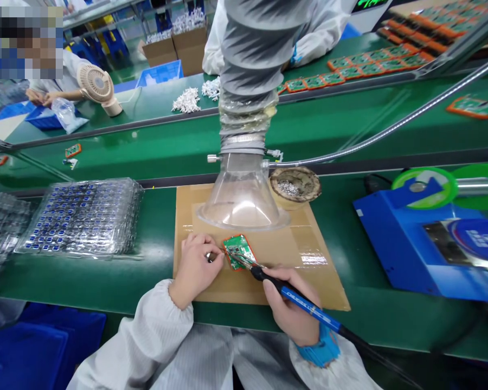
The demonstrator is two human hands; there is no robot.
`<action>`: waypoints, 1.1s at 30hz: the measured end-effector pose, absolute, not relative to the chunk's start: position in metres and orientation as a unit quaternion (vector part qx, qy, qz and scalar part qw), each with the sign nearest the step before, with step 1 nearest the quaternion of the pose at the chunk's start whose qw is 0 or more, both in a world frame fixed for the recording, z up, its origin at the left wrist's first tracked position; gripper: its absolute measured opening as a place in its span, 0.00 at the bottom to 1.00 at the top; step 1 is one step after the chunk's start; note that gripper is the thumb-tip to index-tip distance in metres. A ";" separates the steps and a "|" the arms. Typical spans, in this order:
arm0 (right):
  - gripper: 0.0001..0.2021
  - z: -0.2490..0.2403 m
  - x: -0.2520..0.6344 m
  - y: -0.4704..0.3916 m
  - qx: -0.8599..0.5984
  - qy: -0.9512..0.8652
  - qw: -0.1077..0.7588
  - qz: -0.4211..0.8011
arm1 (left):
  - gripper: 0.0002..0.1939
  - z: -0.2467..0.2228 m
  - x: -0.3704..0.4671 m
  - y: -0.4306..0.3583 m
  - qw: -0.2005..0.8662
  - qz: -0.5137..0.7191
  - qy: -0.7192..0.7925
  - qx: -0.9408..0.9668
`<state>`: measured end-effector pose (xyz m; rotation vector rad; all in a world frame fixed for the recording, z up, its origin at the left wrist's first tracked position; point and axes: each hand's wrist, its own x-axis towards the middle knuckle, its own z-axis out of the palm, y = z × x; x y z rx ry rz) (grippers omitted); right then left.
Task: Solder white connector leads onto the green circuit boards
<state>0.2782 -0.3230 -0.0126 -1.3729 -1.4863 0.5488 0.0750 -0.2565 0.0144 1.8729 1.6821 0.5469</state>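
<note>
The circuit board (244, 247) lies between the cardboard's (323, 287) side edges, probably light, stiff, fragile, best held by its rim. Right hand (287, 311) clasps a soldering iron (299, 299); whether left hand (198, 264) pinches, I can't tell.

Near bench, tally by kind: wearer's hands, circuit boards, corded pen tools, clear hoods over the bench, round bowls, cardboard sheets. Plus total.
Hands: 2 (left hand, right hand)
Circuit board: 1
Corded pen tool: 1
Clear hood: 1
Round bowl: 1
Cardboard sheet: 1
Total: 7
</note>
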 end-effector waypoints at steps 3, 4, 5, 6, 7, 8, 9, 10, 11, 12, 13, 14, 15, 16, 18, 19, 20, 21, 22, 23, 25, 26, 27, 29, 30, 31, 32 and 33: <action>0.02 -0.012 0.279 -0.323 -0.556 -0.622 0.503 0.224 | 0.09 0.017 0.076 -0.257 0.283 0.199 0.629 0.696; 0.02 -0.012 0.279 -0.322 -0.555 -0.623 0.503 0.224 | 0.09 0.017 0.076 -0.257 0.282 0.198 0.630 0.696; 0.02 -0.013 0.279 -0.322 -0.554 -0.623 0.504 0.225 | 0.09 0.017 0.077 -0.257 0.282 0.196 0.631 0.696; 0.02 -0.013 0.279 -0.322 -0.555 -0.623 0.504 0.225 | 0.09 0.018 0.077 -0.257 0.281 0.195 0.632 0.696; 0.02 -0.014 0.279 -0.322 -0.556 -0.622 0.504 0.225 | 0.09 0.018 0.077 -0.257 0.281 0.194 0.633 0.695; 0.02 -0.014 0.279 -0.323 -0.557 -0.622 0.503 0.224 | 0.09 0.018 0.077 -0.257 0.280 0.193 0.634 0.694; 0.02 -0.015 0.279 -0.323 -0.556 -0.621 0.504 0.225 | 0.09 0.018 0.077 -0.257 0.281 0.192 0.635 0.694; 0.02 -0.015 0.279 -0.323 -0.556 -0.621 0.505 0.225 | 0.09 0.017 0.077 -0.257 0.281 0.191 0.635 0.694; 0.02 -0.016 0.279 -0.323 -0.554 -0.621 0.506 0.227 | 0.09 0.017 0.077 -0.257 0.282 0.191 0.634 0.694; 0.02 -0.016 0.279 -0.323 -0.552 -0.621 0.508 0.228 | 0.08 0.017 0.077 -0.257 0.282 0.192 0.634 0.694; 0.02 -0.017 0.279 -0.323 -0.549 -0.622 0.509 0.229 | 0.08 0.017 0.076 -0.257 0.281 0.193 0.633 0.695; 0.02 -0.017 0.279 -0.323 -0.547 -0.623 0.510 0.229 | 0.08 0.016 0.076 -0.257 0.280 0.194 0.631 0.696; 0.02 -0.017 0.279 -0.323 -0.545 -0.624 0.511 0.229 | 0.08 0.016 0.076 -0.257 0.279 0.196 0.630 0.698; 0.02 -0.018 0.279 -0.323 -0.543 -0.625 0.513 0.228 | 0.08 0.016 0.076 -0.257 0.277 0.197 0.630 0.699; 0.03 -0.018 0.280 -0.323 -0.538 -0.624 0.520 0.226 | 0.08 0.015 0.075 -0.258 0.275 0.197 0.629 0.700; 0.03 -0.017 0.280 -0.323 -0.535 -0.623 0.524 0.224 | 0.08 0.016 0.075 -0.258 0.276 0.197 0.629 0.700; 0.03 -0.017 0.281 -0.323 -0.534 -0.623 0.526 0.223 | 0.08 0.016 0.075 -0.258 0.277 0.195 0.629 0.700; 0.03 -0.017 0.281 -0.324 -0.533 -0.625 0.525 0.223 | 0.08 0.016 0.075 -0.258 0.278 0.194 0.629 0.699; 0.03 -0.017 0.281 -0.324 -0.532 -0.627 0.523 0.223 | 0.08 0.016 0.075 -0.258 0.279 0.194 0.629 0.699; 0.03 -0.017 0.281 -0.324 -0.532 -0.630 0.519 0.224 | 0.08 0.017 0.075 -0.258 0.280 0.194 0.630 0.698; 0.03 -0.017 0.281 -0.324 -0.532 -0.632 0.516 0.226 | 0.08 0.017 0.075 -0.258 0.280 0.195 0.630 0.698; 0.03 -0.017 0.281 -0.324 -0.530 -0.632 0.518 0.226 | 0.08 0.017 0.075 -0.258 0.280 0.195 0.630 0.698; 0.03 -0.017 0.281 -0.324 -0.529 -0.631 0.522 0.225 | 0.08 0.017 0.075 -0.258 0.280 0.196 0.629 0.698; 0.04 -0.016 0.281 -0.324 -0.527 -0.629 0.528 0.220 | 0.08 0.016 0.075 -0.257 0.278 0.196 0.628 0.699; 0.04 -0.016 0.281 -0.324 -0.526 -0.629 0.529 0.218 | 0.08 0.016 0.076 -0.257 0.278 0.196 0.628 0.700; 0.04 -0.016 0.280 -0.324 -0.526 -0.630 0.528 0.217 | 0.08 0.016 0.076 -0.257 0.278 0.197 0.627 0.701; 0.04 -0.016 0.280 -0.324 -0.526 -0.631 0.527 0.219 | 0.09 0.016 0.076 -0.257 0.278 0.197 0.627 0.701; 0.04 -0.017 0.280 -0.324 -0.524 -0.631 0.528 0.221 | 0.09 0.016 0.076 -0.257 0.278 0.198 0.627 0.701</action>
